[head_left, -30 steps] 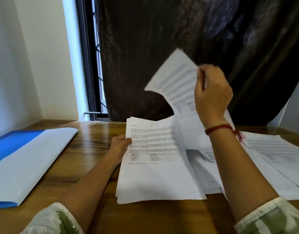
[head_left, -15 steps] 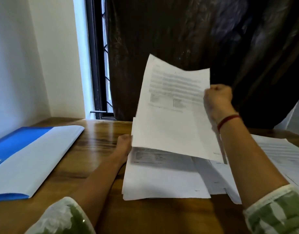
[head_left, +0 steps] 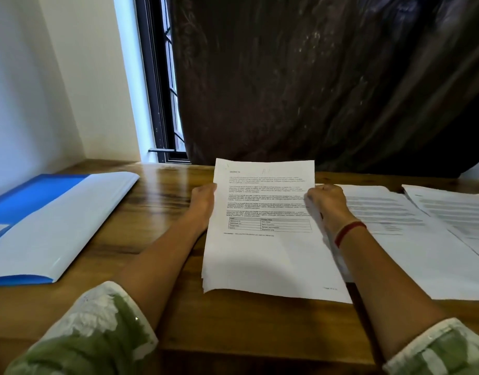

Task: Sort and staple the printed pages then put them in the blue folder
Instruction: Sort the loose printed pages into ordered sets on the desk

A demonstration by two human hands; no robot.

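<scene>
The stack [head_left: 265, 239] lies mid-counter, its near edge on the wood, and both hands hold it. The left grip [head_left: 203, 203] is curled round its left edge and the right grip [head_left: 326, 203] is closed in a pinch on its right edge. The main risk, as I judge it, is poor alignment. At the near-left corner the sheet edges fan out rather than sit flush, so a staple driven now could miss the lower pages or bind them crooked. Both grips sit on the far half of the stack, so the near half hangs free. A lift or a tap to square it could let the bottom sheets slide out or curl. The right edge is blurred under the wrist, so I cannot tell whether it is even. A second risk is order. Loose sheets [head_left: 395, 226] lie just right of the stack, perhaps touching it beneath the arm. One of them could be dragged in out of sequence, or left out of the set altogether. No stapler shows anywhere on the counter [head_left: 162, 207], so finding one may mean letting go with one hand, and a one-sided hold would let the pages shear. The folder [head_left: 57, 220] lies well apart at the left, and carrying an unstapled stack that far invites a spill.
</scene>
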